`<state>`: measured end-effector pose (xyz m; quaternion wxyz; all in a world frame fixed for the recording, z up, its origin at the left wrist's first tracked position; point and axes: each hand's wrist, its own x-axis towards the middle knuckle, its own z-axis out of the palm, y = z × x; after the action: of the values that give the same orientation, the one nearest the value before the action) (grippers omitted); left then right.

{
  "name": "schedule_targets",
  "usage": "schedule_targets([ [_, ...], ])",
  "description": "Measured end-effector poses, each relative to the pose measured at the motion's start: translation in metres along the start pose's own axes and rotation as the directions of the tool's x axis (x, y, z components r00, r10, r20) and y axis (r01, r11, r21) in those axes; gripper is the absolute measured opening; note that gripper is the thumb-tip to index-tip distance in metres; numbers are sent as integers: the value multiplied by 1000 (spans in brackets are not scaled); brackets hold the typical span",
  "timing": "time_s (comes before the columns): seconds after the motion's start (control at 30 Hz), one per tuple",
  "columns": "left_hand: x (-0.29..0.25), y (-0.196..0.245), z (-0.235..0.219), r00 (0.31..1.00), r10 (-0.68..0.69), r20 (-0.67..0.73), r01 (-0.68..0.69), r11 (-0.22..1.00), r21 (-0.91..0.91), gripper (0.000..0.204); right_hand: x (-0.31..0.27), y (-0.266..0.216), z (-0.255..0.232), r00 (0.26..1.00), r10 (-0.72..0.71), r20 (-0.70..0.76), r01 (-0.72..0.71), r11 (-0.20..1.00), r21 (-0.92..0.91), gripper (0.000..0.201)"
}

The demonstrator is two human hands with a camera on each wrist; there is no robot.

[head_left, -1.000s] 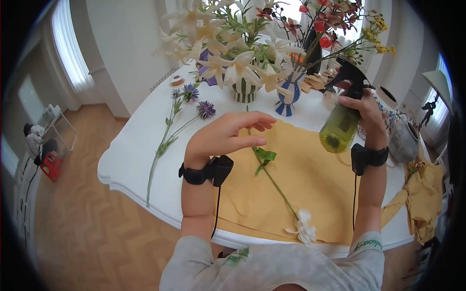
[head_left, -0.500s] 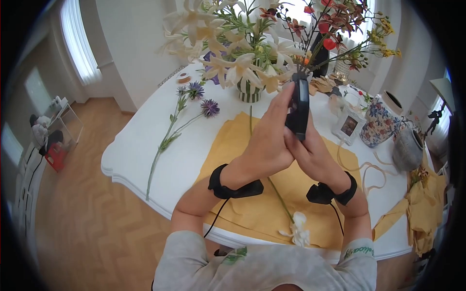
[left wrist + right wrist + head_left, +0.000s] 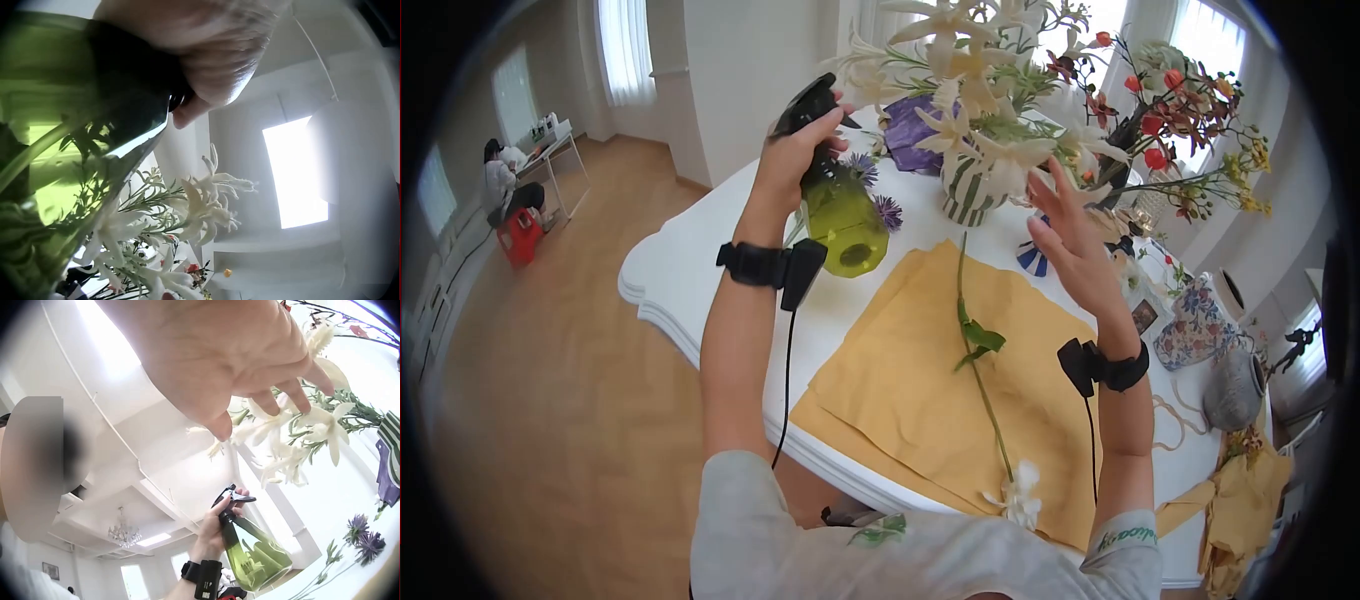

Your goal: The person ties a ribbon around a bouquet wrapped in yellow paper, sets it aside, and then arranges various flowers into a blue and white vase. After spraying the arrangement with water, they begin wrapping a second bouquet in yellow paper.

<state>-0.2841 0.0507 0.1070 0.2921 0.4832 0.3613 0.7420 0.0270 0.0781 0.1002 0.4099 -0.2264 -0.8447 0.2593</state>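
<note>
A green see-through spray bottle (image 3: 847, 228) with a black trigger head is held up by my left hand (image 3: 792, 160), whose fingers wrap its neck. My right hand (image 3: 1080, 250) is raised with spread, relaxed fingers, beside the white lilies (image 3: 985, 75) in a striped green-and-white vase (image 3: 970, 190). In the right wrist view this hand (image 3: 231, 362) overlaps the blossoms. On the table, a single white flower (image 3: 1022, 495) on a long stem with a green leaf (image 3: 980, 338) lies across tan wrapping paper (image 3: 910, 350).
Purple thistle flowers (image 3: 888, 212) lie behind the bottle, near a purple wrapped bundle (image 3: 912, 135). At the right stand a floral vase (image 3: 1195, 325), a grey jar (image 3: 1235, 390) and a small picture frame (image 3: 1145, 315). Crumpled tan paper (image 3: 1245, 500) hangs at the table's right edge.
The spray bottle has passed from my right hand to my left, with both hands together on it midway. The left hand has carried it leftward; the right has let go and moved right.
</note>
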Motion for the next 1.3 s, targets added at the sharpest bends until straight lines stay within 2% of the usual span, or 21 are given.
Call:
schedule_targets([
  [0.07,13,-2,1,991,-22,132,14,998,63,33,-1,-3,-7,999,13,-32,-14,1000,-18,62],
  [0.27,19,-10,18,987,-48,152,36,996,79,28,-3,-8,-21,987,79,-141,-89,994,-63,59],
  [0.4,12,-13,23,981,-97,170,64,980,191,26,-2,-5,-24,989,35,-143,-38,999,-24,59],
  [0.43,9,-17,23,980,-99,170,66,980,190,26,-2,-5,-24,989,43,-144,-45,999,-10,59],
  [0.5,-3,-27,25,956,-95,279,58,989,137,26,-4,-5,-25,987,54,-150,-54,999,3,59],
  [0.57,-19,-31,30,945,-168,282,90,959,269,23,-5,-5,-24,990,52,-129,-52,999,6,58],
  [0.63,-33,-32,36,934,-196,300,112,955,275,20,-5,-3,-23,992,35,-120,-35,999,0,58],
  [0.7,-47,-28,43,928,-174,331,90,963,255,20,-7,-5,-21,993,16,-119,-17,1000,-8,58],
  [0.8,-58,-20,50,922,-145,360,50,964,261,20,-11,-13,-26,988,31,-154,-16,995,99,47],
  [0.83,-57,-17,53,925,-141,353,36,957,289,20,-14,-1,-36,949,86,-304,-41,988,151,40],
  [0.87,-52,-13,57,909,-112,401,-2,962,274,22,-18,16,-44,866,72,-495,-28,995,94,39],
  [0.9,-52,-9,59,898,-107,427,-20,959,284,22,-21,31,-49,747,47,-664,-30,999,38,37],
  [0.97,-62,-1,60,952,19,306,-127,932,339,24,-15,34,-42,658,90,-747,-3,993,117,40],
  [1.0,-63,2,64,947,121,298,-216,925,312,27,-15,39,-37,701,171,-693,-79,984,163,49],
  [1.03,-68,10,70,939,122,323,-229,920,319,27,-16,51,-35,785,238,-572,-118,964,239,57],
  [1.07,-74,21,77,944,168,284,-265,898,352,28,-17,41,-24,817,317,-482,-164,928,333,61],
  [1.1,-79,31,84,945,216,244,-299,873,385,30,-16,50,-17,866,258,-429,-115,937,331,62],
  [1.13,-83,36,94,914,321,248,-391,858,333,31,-15,57,-12,912,197,-361,-95,955,279,63],
  [1.17,-85,44,102,909,323,265,-401,851,338,31,-15,51,-6,906,195,-375,-86,954,289,63],
  [1.23,-91,62,119,929,152,338,-246,936,252,32,-13,34,6,966,92,-241,-4,939,344,63],
  [1.3,-90,66,142,911,139,390,-236,947,215,34,-10,24,13,970,78,-228,17,922,386,64],
])
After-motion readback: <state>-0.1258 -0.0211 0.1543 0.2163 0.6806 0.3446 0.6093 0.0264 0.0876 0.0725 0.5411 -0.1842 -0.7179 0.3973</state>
